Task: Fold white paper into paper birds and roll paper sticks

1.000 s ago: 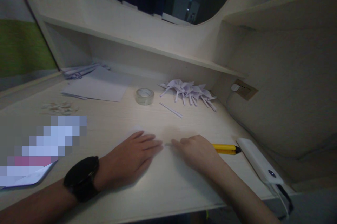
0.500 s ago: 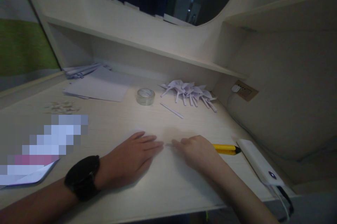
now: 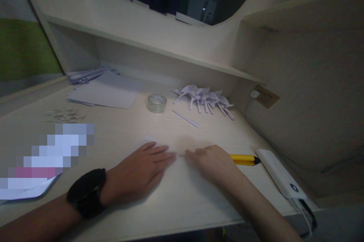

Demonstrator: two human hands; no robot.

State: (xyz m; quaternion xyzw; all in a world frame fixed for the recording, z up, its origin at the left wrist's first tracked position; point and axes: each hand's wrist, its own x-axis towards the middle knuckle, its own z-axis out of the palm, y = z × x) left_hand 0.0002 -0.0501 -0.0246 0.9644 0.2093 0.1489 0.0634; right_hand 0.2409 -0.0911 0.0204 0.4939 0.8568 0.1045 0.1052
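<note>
My left hand [image 3: 145,166], with a black watch on the wrist, lies flat with its fingers stretched to the right. A faint pale area beside its fingers may be paper, but its edges hardly show. My right hand [image 3: 213,162] is closed around a yellow utility knife [image 3: 243,159], whose black-ended handle sticks out behind the palm. Its index finger points left along the knife. Just past that fingertip a thin grey tip, which looks like the blade, reaches close to my left fingertips. Most of the handle is hidden by my right hand.
Behind the hands are a clear tape roll [image 3: 157,104], a thin white paper stick [image 3: 185,118] and several paper pinwheels [image 3: 204,98]. Paper sheets [image 3: 105,92] and small whitish pieces [image 3: 65,115] lie left, above a blurred-out device [image 3: 42,187]. A white power strip [image 3: 280,173] borders the right.
</note>
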